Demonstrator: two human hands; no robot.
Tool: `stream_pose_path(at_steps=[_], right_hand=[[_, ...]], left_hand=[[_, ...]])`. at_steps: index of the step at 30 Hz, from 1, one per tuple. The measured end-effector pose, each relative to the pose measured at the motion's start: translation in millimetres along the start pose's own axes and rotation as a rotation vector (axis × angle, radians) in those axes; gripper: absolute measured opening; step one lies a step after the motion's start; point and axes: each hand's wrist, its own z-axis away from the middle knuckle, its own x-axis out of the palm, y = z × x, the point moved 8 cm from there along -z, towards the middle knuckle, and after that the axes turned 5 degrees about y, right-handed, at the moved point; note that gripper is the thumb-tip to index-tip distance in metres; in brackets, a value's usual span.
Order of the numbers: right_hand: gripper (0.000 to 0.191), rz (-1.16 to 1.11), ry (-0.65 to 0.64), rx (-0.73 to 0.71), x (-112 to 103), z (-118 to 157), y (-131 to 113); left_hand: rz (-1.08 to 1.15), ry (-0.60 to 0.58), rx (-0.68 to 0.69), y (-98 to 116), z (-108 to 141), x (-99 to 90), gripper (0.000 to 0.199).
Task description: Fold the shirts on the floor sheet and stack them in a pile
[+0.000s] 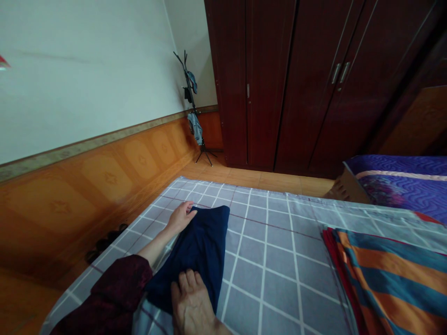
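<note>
A navy blue garment [204, 242], folded into a long flat shape, lies on a bed with a grey checked sheet [275, 232]. At its far left corner is my left hand [180, 217], fingers stretched out and thumb a little apart, touching or just beside the edge. My right hand [192, 298] rests palm down on the near part of the garment, its fingers lightly bent and pressing on the fabric. What kind of garment it is cannot be made out.
Folded orange-and-teal striped cloth [401, 274] lies at the bed's right. Beyond stand a dark red wardrobe [272, 88] and a coat rack [192, 93]. A second bed with a purple cover [412, 184] is at far right. Dark shoes [104, 244] sit by the left wall.
</note>
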Motion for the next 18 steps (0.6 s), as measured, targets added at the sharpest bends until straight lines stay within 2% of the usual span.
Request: stream_pose_path(at_steps=[3, 6, 11, 15, 18], right_hand=[[0.04, -0.025, 0.041, -0.019, -2, 3, -4], [0.038, -0.023, 0.044, -0.019, -4, 2, -6], [0.044, -0.066, -0.036, -0.019, -15, -3, -12], [0.036, -0.141, 0.02, 0.081, -33, -3, -9], [0.025, -0.152, -0.076, 0.112, -32, -4, -8]], left_hand=[[-0.062, -0.068, 0.084, 15, 17, -3.7, 0.038], [-0.099, -0.093, 0.14, 28, 33, -9.6, 0.04], [-0.191, -0.338, 0.288, 48, 65, 9.5, 0.053], [-0.262, -0.282, 0.327, 51, 79, 10.7, 0.057], [-0.238, -0.368, 0.398, 58, 92, 18.3, 0.06]])
